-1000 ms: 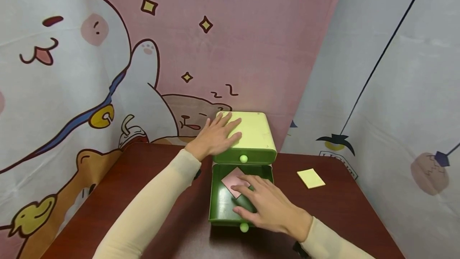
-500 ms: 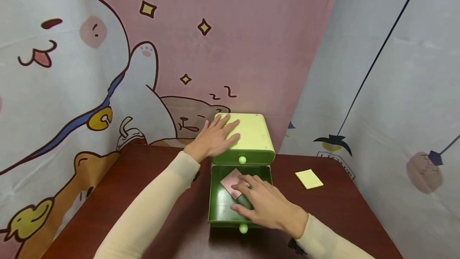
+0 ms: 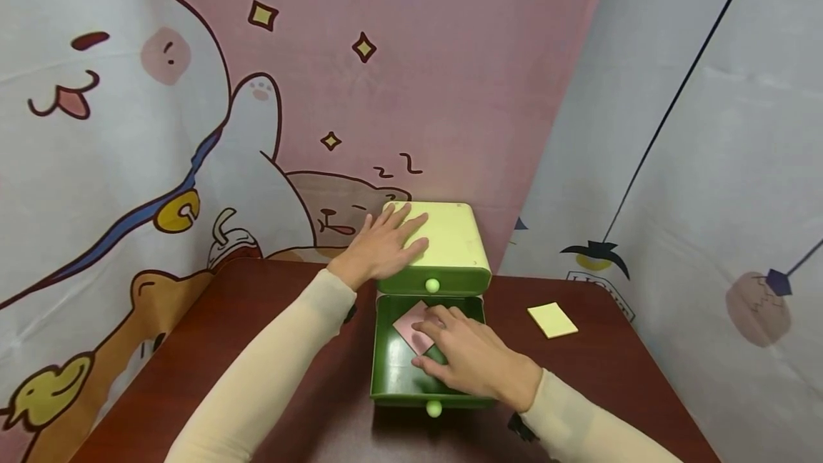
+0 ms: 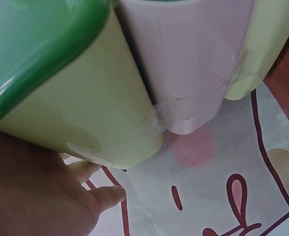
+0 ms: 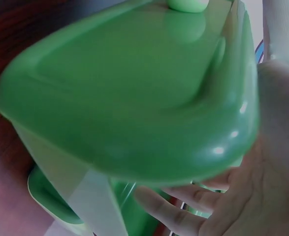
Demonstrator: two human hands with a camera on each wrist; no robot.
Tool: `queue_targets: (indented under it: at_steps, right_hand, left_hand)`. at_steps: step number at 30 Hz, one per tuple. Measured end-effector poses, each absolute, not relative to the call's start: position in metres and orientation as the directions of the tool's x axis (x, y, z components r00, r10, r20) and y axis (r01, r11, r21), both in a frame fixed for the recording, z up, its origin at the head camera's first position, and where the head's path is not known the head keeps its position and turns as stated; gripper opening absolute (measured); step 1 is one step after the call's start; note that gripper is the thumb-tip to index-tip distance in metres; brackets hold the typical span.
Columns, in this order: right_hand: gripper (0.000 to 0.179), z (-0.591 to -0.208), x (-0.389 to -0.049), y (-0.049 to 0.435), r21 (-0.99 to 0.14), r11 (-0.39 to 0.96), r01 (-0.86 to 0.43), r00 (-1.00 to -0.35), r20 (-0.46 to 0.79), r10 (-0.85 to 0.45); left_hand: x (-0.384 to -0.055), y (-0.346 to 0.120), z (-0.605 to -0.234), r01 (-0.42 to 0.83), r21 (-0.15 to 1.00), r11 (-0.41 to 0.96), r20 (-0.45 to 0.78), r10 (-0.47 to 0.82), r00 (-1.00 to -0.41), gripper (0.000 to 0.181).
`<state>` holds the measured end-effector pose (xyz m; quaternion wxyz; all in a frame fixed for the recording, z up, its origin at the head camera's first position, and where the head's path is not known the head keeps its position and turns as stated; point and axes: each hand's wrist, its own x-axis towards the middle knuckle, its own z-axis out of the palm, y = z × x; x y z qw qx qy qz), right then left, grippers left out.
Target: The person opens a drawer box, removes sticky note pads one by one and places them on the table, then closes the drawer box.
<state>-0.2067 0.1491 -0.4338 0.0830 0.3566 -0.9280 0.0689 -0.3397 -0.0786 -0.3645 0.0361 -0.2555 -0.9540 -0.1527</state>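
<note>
Diagonally set, pink paper square [image 3: 410,316], perhaps a pad, inside green drawer [image 3: 395,377]

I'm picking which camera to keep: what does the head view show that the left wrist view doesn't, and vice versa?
Only the head view: the right hand over the open drawer, the pink note lying in it, the yellow note on the table.
Only the left wrist view: the side of the lilac casing, with what looks like clear tape.
Both: the left hand against the pale yellow casing.
</note>
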Motion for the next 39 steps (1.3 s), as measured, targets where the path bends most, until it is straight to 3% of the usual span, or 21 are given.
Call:
queue_targets:
  at_steps: [27,39]
  right_hand:
    - [0.047,-0.418,-0.224,0.129,-0.066,0.761,-0.645,-0.764,0.057,-0.642]
    - [0.046,-0.413,-0.228,0.127,-0.008,0.773,-0.634,-0.773,-0.001,-0.634]
  left_hand:
    - [-0.340,-0.079,-0.364,0.496,0.276,0.823,0.144,0.475,-0.868,0.076]
    - [-0.341,-0.079,-0.365,0.494,0.272,0.826,0.139,0.475,-0.869,0.076]
